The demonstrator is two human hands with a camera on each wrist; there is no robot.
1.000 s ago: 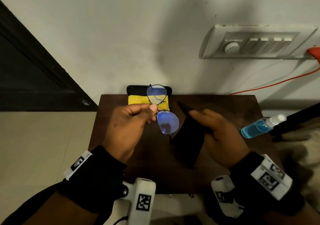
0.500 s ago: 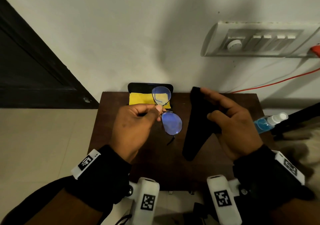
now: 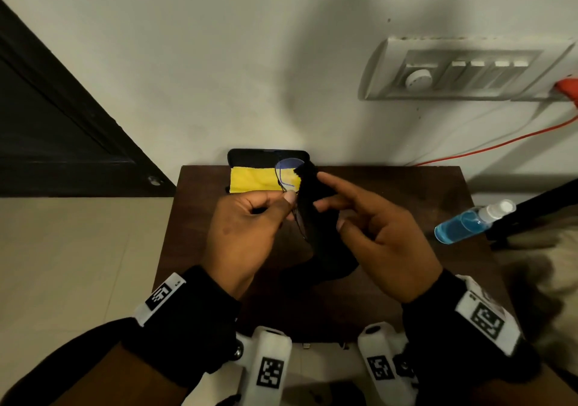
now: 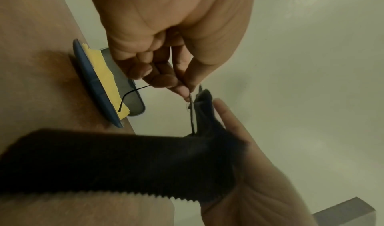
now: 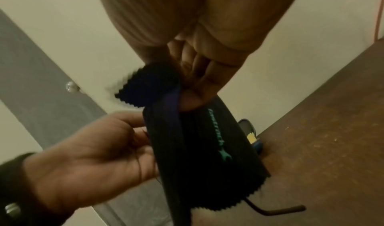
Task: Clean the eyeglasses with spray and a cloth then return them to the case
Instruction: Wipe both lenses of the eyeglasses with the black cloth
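Observation:
My left hand [image 3: 289,200] pinches the thin-framed eyeglasses [image 3: 286,175] at the bridge, holding them on edge above the table. Their upper lens shows in front of the case; the lower lens is hidden behind the black cloth [image 3: 316,221]. My right hand [image 3: 323,192] holds that cloth between thumb and fingers, folded against the lower lens. In the left wrist view the frame [image 4: 192,114] runs down into the cloth [image 4: 124,160]. The right wrist view shows the cloth [image 5: 197,139] with green lettering, pinched by my thumb. The open dark case [image 3: 266,156] lies at the table's far edge.
A yellow cloth [image 3: 253,180] lies in the case. The blue spray bottle [image 3: 469,222] lies on its side at the right edge of the small brown table [image 3: 406,192]. A wall with a switch panel [image 3: 463,70] stands right behind; a dark door [image 3: 47,117] is at left.
My right hand has carried the black cloth leftward from beside the glasses onto the lower lens, which is now covered. The left hand has kept its pinch on the bridge.

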